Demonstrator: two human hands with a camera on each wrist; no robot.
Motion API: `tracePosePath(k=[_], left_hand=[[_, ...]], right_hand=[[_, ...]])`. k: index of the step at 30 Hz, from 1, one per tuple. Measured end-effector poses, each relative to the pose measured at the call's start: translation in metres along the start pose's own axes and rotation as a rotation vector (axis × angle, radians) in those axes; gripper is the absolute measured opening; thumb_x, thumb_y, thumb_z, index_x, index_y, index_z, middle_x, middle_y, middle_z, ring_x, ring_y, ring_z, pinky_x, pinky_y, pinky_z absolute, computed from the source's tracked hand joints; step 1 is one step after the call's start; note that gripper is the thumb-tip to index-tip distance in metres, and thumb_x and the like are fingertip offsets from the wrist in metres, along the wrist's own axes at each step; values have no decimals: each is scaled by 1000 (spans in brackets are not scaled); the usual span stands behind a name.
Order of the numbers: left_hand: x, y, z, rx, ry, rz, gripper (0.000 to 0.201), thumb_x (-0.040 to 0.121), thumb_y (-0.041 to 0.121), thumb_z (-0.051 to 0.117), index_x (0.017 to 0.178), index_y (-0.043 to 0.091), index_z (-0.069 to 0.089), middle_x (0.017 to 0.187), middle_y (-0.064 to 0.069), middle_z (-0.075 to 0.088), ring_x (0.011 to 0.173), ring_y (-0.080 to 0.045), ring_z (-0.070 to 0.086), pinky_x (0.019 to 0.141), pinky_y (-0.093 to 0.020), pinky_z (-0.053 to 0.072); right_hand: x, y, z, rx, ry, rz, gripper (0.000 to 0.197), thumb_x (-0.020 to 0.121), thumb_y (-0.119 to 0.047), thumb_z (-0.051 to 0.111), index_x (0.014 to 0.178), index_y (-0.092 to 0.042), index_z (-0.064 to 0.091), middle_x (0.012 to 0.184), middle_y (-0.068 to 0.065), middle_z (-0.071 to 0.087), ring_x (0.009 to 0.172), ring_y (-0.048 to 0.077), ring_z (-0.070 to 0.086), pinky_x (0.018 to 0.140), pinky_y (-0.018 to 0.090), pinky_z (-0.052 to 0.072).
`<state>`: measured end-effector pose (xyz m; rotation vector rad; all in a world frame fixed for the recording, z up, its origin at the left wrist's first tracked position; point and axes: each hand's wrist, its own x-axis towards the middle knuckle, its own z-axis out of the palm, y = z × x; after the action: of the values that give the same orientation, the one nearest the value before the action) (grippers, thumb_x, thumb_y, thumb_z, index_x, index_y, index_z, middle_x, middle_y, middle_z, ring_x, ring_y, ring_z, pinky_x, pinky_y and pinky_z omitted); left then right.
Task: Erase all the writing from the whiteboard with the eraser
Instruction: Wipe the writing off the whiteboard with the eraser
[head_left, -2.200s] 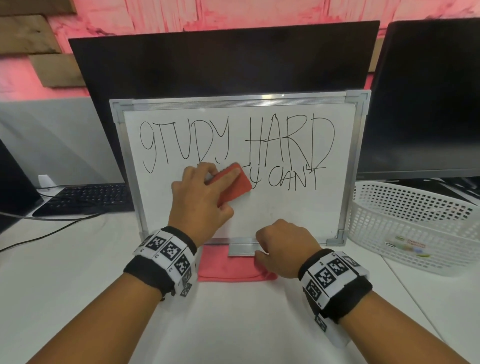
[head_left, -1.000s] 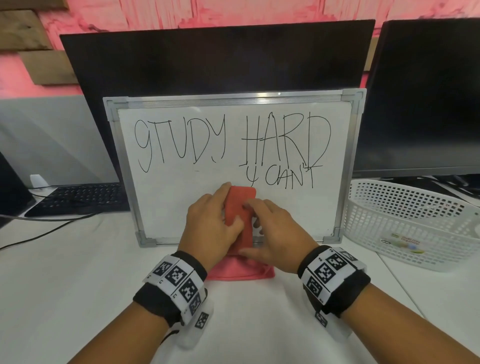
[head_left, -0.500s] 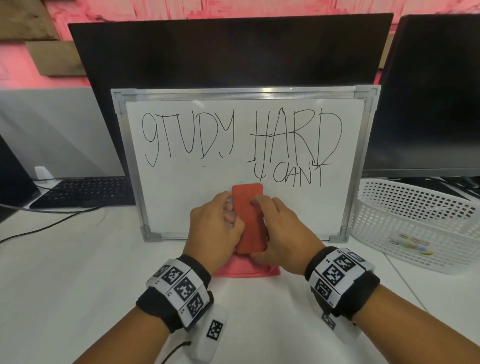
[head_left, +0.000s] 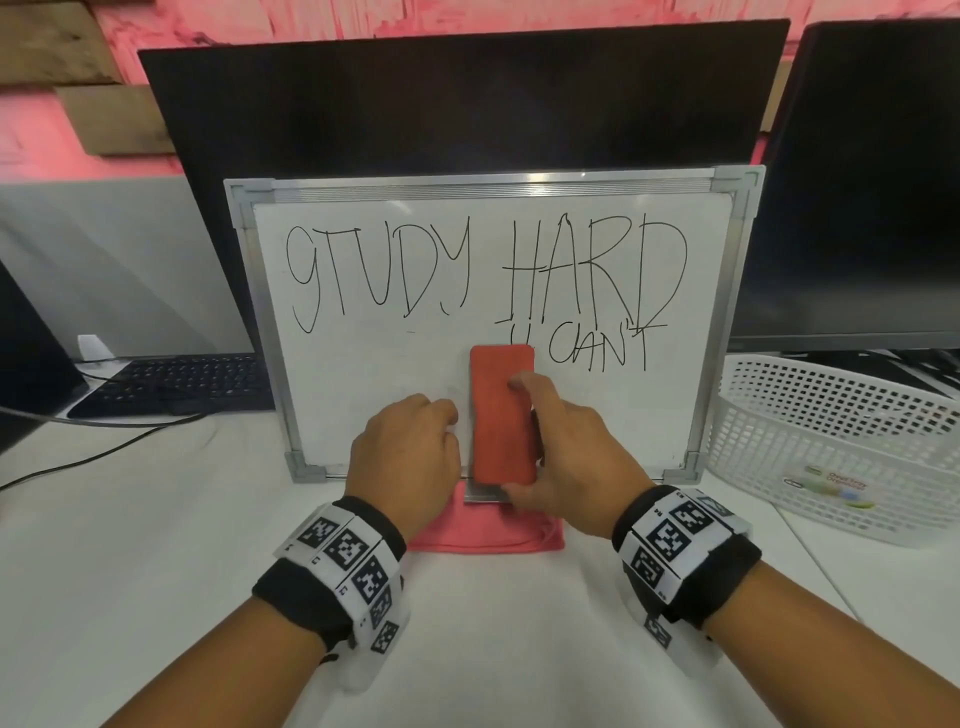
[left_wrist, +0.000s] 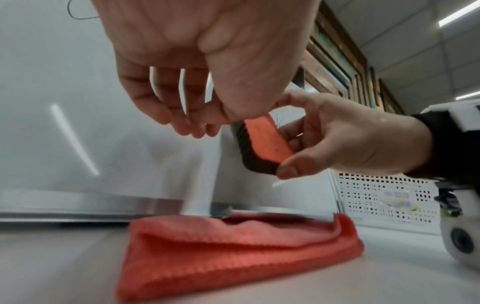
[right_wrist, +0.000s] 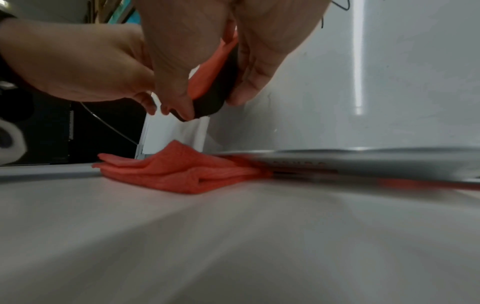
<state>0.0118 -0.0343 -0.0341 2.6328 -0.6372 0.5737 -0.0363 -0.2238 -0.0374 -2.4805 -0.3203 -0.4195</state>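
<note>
Red eraser (head_left: 501, 413) stands upright against the still-lettered whiteboard (head_left: 363, 364).

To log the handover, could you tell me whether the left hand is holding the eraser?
No, only the right hand grips the eraser.

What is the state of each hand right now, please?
Left hand: holds nothing, fingers loosely curled beside the eraser.
Right hand: grips the eraser, held against the whiteboard.
</note>
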Motion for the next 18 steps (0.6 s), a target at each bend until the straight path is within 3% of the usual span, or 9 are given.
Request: tracePosePath(k=[3, 7, 11, 15, 18], left_hand=[[1, -6, 1, 50, -87, 6, 24, 92, 14, 46, 95, 17, 69, 88, -3, 67, 80, -31, 63, 69, -40, 56], [0, -13, 7, 120, -213, 47, 22, 92, 15, 42, 81, 15, 61, 77, -3, 62, 70, -29, 59, 60, -35, 50], [-2, -17, 14, 112, -288, 99, 22, 89, 17, 42, 73, 16, 58, 70, -2, 59, 66, -28, 58, 61, -38, 54], [-1, -18, 19, 46, -301, 132, 23, 84, 21, 41, 73, 17, 60, 68, 0, 61, 64, -25, 58, 58, -36, 53], [-2, -18, 22, 5, -320, 151, 20, 82, 20, 43, 73, 19, 60, 67, 1, 61, 63, -24, 58, 57, -35, 52]], right_hand=[[3, 0, 0, 30, 17, 14, 98, 69, -32, 88, 145, -23, 27, 88, -7, 57, 72, 5, 55, 66, 26, 48], [-8, 0, -2, -45, -90, 23, 97, 68, -35, 86, 144, -24, 25, 81, -12, 52, 68, 6, 54, 62, 29, 49], [-9, 4, -9, -108, -86, 34, 100, 69, -33, 87, 145, -26, 23, 94, -4, 57, 80, 20, 59, 71, 43, 56], [-3, 9, -12, -79, 19, 40, 103, 67, -43, 86, 145, -33, 19, 107, 0, 61, 90, 23, 61, 75, 45, 56], [-6, 9, -13, -110, -2, 47, 103, 67, -42, 85, 145, -34, 17, 103, -1, 61, 83, 21, 61, 70, 45, 56]])
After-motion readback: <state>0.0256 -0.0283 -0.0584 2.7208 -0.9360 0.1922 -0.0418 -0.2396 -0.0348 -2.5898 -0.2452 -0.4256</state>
